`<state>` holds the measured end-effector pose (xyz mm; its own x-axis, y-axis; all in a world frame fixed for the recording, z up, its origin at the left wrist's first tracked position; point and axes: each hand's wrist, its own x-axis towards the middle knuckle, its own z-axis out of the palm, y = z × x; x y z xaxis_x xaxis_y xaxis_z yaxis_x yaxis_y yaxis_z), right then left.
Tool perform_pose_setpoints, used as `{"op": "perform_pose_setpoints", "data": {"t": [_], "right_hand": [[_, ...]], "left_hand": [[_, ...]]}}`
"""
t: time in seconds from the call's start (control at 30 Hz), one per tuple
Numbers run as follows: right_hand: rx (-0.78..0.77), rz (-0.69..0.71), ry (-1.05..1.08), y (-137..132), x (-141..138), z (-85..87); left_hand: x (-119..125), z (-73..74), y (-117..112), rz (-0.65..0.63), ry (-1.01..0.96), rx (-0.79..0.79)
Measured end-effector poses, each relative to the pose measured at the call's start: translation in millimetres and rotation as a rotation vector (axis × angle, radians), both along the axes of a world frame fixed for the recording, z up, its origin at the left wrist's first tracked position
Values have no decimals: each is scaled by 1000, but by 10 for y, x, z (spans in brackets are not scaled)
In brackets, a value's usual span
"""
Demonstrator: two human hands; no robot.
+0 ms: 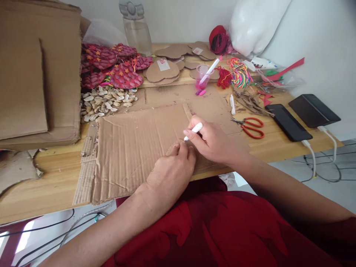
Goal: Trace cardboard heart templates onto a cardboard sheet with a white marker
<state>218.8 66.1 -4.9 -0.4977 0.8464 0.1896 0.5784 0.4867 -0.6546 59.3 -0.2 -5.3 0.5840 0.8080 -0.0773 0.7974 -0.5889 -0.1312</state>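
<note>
A white marker (197,128) is pinched in my right hand (213,141), its tip down at the cardboard just beyond my left fingertips. My left hand (175,163) presses down with bent fingers on a small cardboard piece (172,147), mostly covered by the hand. Beneath both hands lies a large corrugated cardboard sheet (130,148) with a torn left edge, near the table's front edge.
Peanut shells (107,102) and red decorated pieces (111,66) lie at the back left, near a bottle (137,31). Cardboard cutouts (162,70) and a pink cup (203,76) stand behind. Scissors (251,127), a phone (288,122) and a black box (314,109) are rightward.
</note>
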Motion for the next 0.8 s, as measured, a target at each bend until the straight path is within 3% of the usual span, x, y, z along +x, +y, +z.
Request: {"op": "perform_pose_setpoints", "data": {"t": [0.2,0.47,0.8], "right_hand": [[47,-117,-97,-213,271,-26],[75,-125,-126,-192,212,4],[102,-175,-85,-434,329,-41]], "left_hand": [[-31,3,-12,-26,6,20],[-47,35,25,-39,-2,-40],[-67,96,27,-7,-17,-63]]}}
